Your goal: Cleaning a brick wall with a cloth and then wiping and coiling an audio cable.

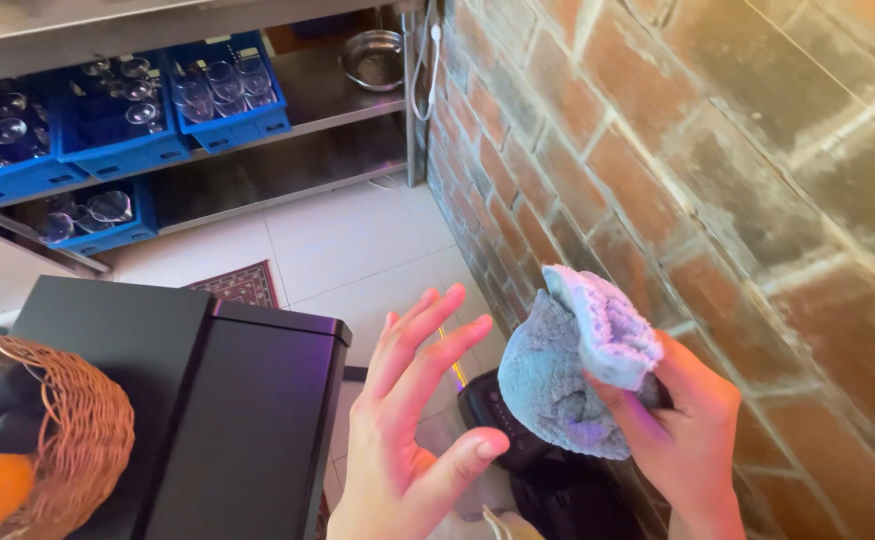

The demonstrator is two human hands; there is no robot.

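Right hand (682,425), at the lower right of the frame, is clamped on a pale blue-grey cloth (567,375), thumb pressing into the bunched fabric from the front and the other fingers wrapped behind it, so the cloth stands up in a loose wad above the fist with one fluffy corner folded over the top. It looks like a soft, light terry or microfibre piece: limp, easy to crush, unlikely to slip, and best held just as it is now, by a gathered handful near its middle so that no long tail hangs free. Left hand (407,430), at lower centre, holds nothing; its fingers are spread apart and slightly curled, palm turned toward the cloth, thumb pointing right, close beside the wad but not touching it. Both wrists rise from the bottom edge, the right one bent back a little, knuckles toward the brick wall (717,180) that fills the right side. Beneath the cloth sits a dark appliance (492,415) with a curved black top, partly hidden. To the lower left stands a black box-shaped cabinet (237,420), with a wicker basket (77,440) of fruit at the far left edge. In the upper left, steel shelves (287,170) carry blue crates (117,130) of upturned glasses and a metal bowl (372,60).
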